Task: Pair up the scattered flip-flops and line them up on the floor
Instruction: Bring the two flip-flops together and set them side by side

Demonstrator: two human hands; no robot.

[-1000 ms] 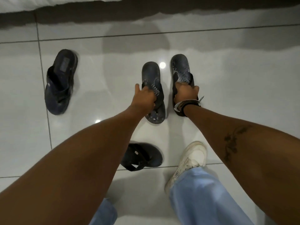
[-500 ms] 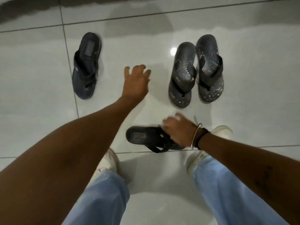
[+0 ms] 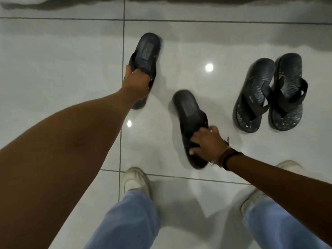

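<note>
Two patterned grey flip-flops stand side by side at the right, the left one [image 3: 254,95] touching the right one [image 3: 287,92], toes towards me. A plain dark slide [image 3: 146,54] lies left of centre on the white tile floor [image 3: 53,69]; my left hand [image 3: 137,80] is shut over its strap. A second plain dark slide [image 3: 189,119] lies in the middle, angled, and my right hand [image 3: 204,143] grips its strap end. Both hands cover the straps.
My two white sneakers [image 3: 136,180] [image 3: 258,196] and blue jeans legs [image 3: 125,220] stand at the bottom. A dark shadow band [image 3: 215,0] runs along the top edge. Bright lamp reflections dot the glossy tiles.
My left hand reached out and closed on the far-left slide. My right hand turned the near slide from sideways to nearly lengthwise. The view shifted, so the patterned pair now sits at the right.
</note>
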